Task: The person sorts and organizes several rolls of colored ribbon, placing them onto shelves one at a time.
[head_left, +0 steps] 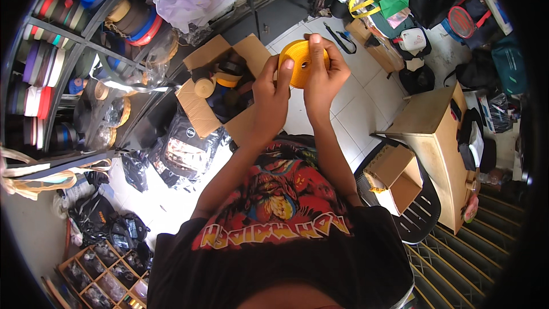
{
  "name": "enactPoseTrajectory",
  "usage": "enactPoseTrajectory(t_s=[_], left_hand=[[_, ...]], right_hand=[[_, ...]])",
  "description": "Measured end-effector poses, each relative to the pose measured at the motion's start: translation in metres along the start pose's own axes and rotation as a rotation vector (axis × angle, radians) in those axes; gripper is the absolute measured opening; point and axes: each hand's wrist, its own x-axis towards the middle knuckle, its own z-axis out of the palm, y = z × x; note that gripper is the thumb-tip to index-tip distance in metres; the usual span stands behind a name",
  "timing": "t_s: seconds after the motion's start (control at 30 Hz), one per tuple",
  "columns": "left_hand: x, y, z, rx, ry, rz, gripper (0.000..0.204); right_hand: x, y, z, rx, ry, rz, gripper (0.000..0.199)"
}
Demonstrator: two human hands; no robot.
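Open cardboard box (201, 109) of webbing rolls sits below and left of your grip, shelves (63, 51) beyond. You clamp the yellow webbing roll (302, 63) between both hands: left hand (273, 88) gripping its edge, right hand (323, 74) wrapped over. Roll looks fully wound, nothing unspooled yet.

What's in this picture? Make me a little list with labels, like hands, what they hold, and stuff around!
Left hand: grips the left side of the orange roll, thumb on its face
Right hand: grips its right side
Held thing: orange webbing roll, flat face toward the camera
Below it: open cardboard box holding more rolls
Left: shelf of coloured tape rolls
Right: wooden table
Floor: white tiles
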Motion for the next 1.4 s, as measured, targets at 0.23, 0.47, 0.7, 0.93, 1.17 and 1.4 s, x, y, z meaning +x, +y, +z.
enactPoseTrajectory(t_s=[0.23,0.47,0.7,0.93,1.17,1.4], left_hand=[[0.013,-0.019,-0.011,0.167,0.095,0.297,0.037],[0.012,-0.005,-0.021,0.281,-0.055,0.252,0.040],[0.012,-0.001,-0.015,0.233,-0.119,0.029,0.040],[0.011,-0.007,-0.006,0.274,0.094,0.343,0.035],[0.006,-0.008,-0.011,0.263,-0.016,0.230,0.038],[0.000,-0.005,-0.005,0.357,-0.090,0.333,0.038]], right_hand=[[0.000,0.006,-0.004,0.075,-0.155,0.079,0.024],[0.022,-0.006,-0.021,-0.122,-0.516,0.172,0.025],[0.012,-0.001,-0.006,-0.063,-0.316,0.136,0.028],[-0.009,0.007,0.014,0.103,-0.065,0.010,0.029],[0.015,-0.006,-0.010,-0.037,-0.425,0.090,0.026],[0.032,-0.018,-0.025,-0.221,-0.666,0.140,0.028]])
